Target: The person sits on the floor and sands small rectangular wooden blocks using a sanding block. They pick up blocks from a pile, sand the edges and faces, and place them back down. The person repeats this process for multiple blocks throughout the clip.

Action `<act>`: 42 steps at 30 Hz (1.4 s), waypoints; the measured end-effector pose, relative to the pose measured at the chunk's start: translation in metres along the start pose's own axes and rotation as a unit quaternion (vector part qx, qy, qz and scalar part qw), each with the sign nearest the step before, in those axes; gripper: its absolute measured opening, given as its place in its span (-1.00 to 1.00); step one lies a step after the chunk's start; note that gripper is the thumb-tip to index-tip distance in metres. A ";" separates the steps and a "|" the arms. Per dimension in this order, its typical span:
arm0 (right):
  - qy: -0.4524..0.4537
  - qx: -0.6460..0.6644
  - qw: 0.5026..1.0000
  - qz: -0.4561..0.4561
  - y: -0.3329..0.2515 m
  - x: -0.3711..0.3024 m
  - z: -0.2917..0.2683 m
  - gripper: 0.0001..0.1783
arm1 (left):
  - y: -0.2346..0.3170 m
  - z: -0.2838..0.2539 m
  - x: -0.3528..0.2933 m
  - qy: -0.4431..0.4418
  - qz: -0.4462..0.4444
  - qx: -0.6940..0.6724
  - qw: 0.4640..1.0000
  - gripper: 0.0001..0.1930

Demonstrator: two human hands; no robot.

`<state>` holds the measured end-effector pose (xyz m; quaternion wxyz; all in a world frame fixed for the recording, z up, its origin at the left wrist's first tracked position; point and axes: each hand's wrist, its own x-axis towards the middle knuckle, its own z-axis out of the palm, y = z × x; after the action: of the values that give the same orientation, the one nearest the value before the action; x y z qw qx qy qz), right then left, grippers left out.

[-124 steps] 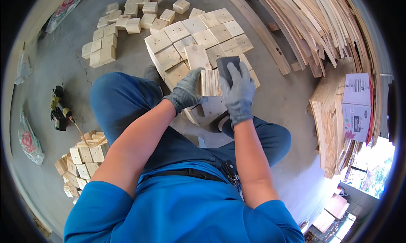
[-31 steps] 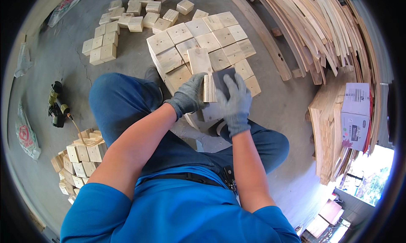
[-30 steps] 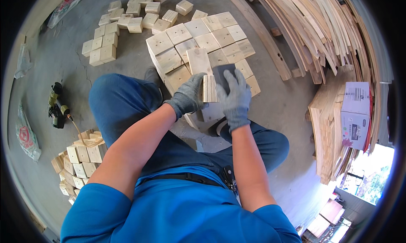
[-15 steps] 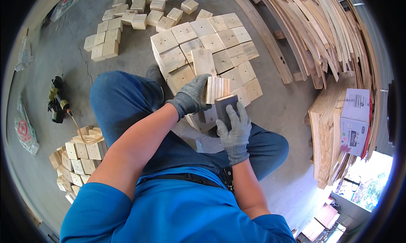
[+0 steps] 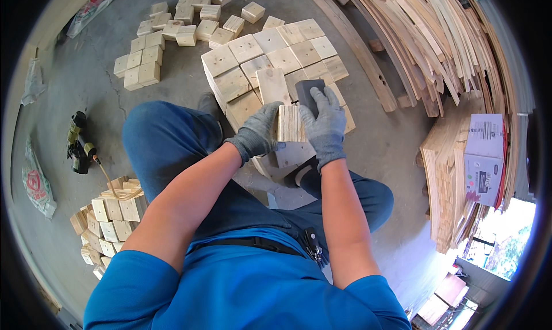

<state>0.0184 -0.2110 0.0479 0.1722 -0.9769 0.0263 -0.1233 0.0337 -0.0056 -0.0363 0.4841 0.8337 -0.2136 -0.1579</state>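
My left hand (image 5: 256, 131), in a grey knit glove, grips a wooden block (image 5: 290, 124) with its striped, layered edge facing up. In my gloved right hand (image 5: 326, 123) is a dark grey sanding block (image 5: 309, 93), held against the right side of the wooden block. Just beyond my hands stands a large stack of square wooden blocks (image 5: 248, 48), each top marked with a small dark spot. One loose block (image 5: 272, 86) lies on top of that stack, next to my left hand. Parts of both hands' fingertips are hidden.
Scattered blocks (image 5: 186, 35) lie on the concrete floor beyond the stack. At the left are a green-black power tool (image 5: 79, 144), a hose and another block pile (image 5: 118, 209). Long wooden strips (image 5: 425, 37) and a box (image 5: 484, 157) fill the right side.
My right hand has moved forward with the sanding block, from the near right corner of the wooden block to along its right side. My left hand stays nearly in place.
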 end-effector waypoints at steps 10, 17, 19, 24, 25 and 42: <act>-0.023 0.026 0.999 -0.006 0.007 -0.068 -0.037 -0.34 | -0.003 0.001 -0.002 0.004 -0.002 0.013 1.000 0.13; -0.029 0.048 0.998 -0.004 0.002 -0.096 -0.036 -0.33 | 0.003 -0.002 -0.001 -0.009 -0.023 0.025 0.999 0.12; -0.026 0.035 0.999 -0.022 0.002 -0.078 -0.030 -0.34 | 0.003 -0.002 -0.002 -0.007 -0.023 0.024 0.999 0.12; -0.050 -0.011 0.998 -0.020 -0.007 -0.017 -0.014 -0.38 | -0.006 0.003 -0.001 0.007 0.008 0.035 0.999 0.13; -0.065 -0.007 0.998 -0.017 -0.006 -0.004 -0.012 -0.38 | -0.007 0.002 -0.001 0.004 0.007 0.031 0.999 0.14; -0.078 0.245 0.942 0.217 0.073 -0.084 -0.003 -0.34 | 0.018 -0.010 0.000 -0.031 -0.044 0.011 0.998 0.19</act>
<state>-0.0641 -0.2725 0.0059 0.4303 -0.8817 0.1934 -0.0094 0.0342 -0.0060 -0.0163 0.4608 0.8422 -0.1932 -0.2029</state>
